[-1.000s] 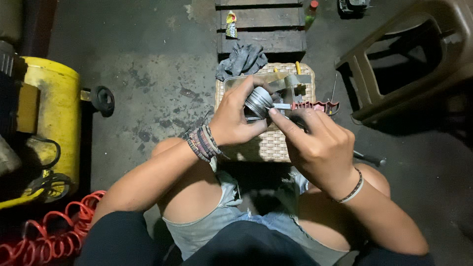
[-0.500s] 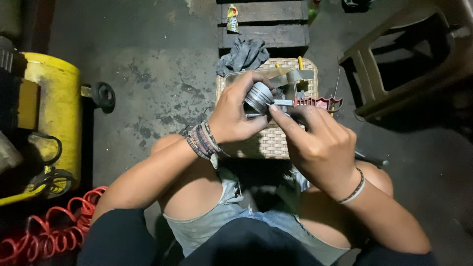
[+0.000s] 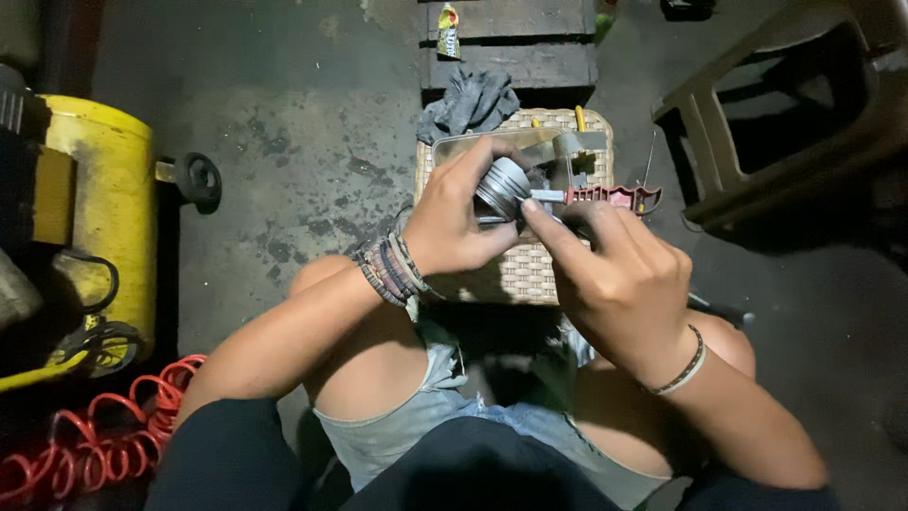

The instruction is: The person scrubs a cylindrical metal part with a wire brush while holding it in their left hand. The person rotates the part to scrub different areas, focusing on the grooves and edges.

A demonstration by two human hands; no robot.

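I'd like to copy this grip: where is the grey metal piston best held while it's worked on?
Around its ribbed cylindrical side, from the left, as the left hand holds the piston: this leaves its right side open to the red-handled tool in the right hand.

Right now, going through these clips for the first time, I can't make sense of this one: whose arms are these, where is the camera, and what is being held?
The camera sits on a person's head, looking down at their own lap and arms. The left hand grips a ribbed grey metal cylinder. The right hand pinches a thin tool with a red handle against it. Beneath them stands a woven stool carrying a shiny metal tray and a grey rag. On the concrete floor are a yellow machine and a coiled red hose.
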